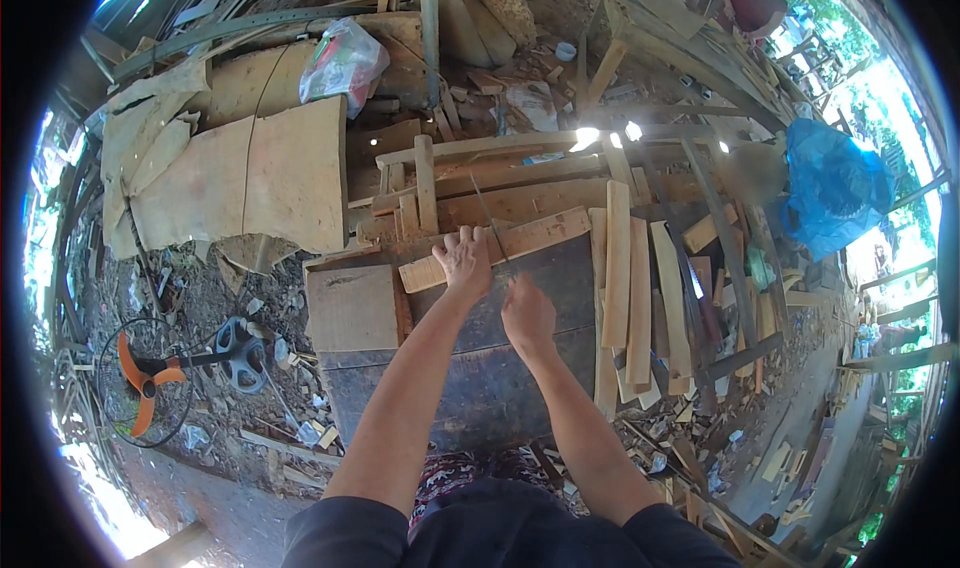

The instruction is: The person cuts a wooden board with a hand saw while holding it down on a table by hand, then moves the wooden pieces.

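Observation:
A light wooden board (545, 236) lies slantwise across the far part of a dark, worn workbench top (480, 388). My left hand (464, 264) grips it left of its middle, fingers bent over its far edge. My right hand (528, 314) is closed just on the near side of the board. From that fist a thin handsaw blade (490, 213), seen nearly edge-on, runs away from me across the board, right beside my left hand. The saw's handle is hidden inside my fist. Left of the board, a flat square wood piece (352, 310) rests on the bench.
Several loose wooden strips (640, 288) lie at the bench's right. Behind it stands a rough timber frame (425, 183). An orange-bladed fan (145, 378) is on the littered ground at left. A blue plastic bag (835, 188) hangs at right; another person (755, 6) is far right.

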`<state>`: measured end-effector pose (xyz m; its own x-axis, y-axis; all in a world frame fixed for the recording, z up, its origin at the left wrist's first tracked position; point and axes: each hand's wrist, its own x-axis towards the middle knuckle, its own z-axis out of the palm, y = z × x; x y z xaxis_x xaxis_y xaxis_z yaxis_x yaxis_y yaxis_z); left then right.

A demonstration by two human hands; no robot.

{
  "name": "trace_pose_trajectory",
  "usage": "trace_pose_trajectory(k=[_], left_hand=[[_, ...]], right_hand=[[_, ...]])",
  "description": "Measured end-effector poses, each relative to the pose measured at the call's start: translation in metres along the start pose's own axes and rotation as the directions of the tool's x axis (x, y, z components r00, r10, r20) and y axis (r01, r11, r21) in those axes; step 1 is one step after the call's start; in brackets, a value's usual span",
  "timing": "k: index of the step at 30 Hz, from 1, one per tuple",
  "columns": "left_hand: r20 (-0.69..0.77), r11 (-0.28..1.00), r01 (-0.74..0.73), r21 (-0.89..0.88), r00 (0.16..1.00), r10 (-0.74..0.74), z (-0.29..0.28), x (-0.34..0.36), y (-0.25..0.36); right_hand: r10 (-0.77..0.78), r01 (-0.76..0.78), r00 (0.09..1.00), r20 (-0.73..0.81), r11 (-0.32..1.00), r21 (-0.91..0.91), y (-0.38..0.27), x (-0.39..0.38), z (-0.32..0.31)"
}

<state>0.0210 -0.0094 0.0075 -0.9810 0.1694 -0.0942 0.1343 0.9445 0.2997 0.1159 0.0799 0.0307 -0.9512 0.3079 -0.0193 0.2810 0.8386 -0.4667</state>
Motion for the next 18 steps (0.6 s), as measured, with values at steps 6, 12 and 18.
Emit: trace_pose_trajectory(k=[6, 12, 18], left_hand=[[0.012, 0.998, 0.070, -0.009, 0.997, -0.070, -0.003, -0.002, -0.008], [-0.004, 1.000, 0.019, 0.001, 1.000, -0.019, -0.003, 0.000, 0.005], [-0.039, 0.999, 0.036, 0.007, 0.999, -0.036, 0.006, -0.006, -0.003]], right_hand=[[0.012, -0.011, 0.998, 0.061, 1.000, -0.014, 0.000, -0.025, -0.007], [-0.005, 0.005, 1.000, -0.002, 1.000, 0.019, 0.005, 0.002, -0.001], [0.023, -0.023, 0.991, 0.128, 1.000, 0.001, -0.001, -0.007, -0.005]])
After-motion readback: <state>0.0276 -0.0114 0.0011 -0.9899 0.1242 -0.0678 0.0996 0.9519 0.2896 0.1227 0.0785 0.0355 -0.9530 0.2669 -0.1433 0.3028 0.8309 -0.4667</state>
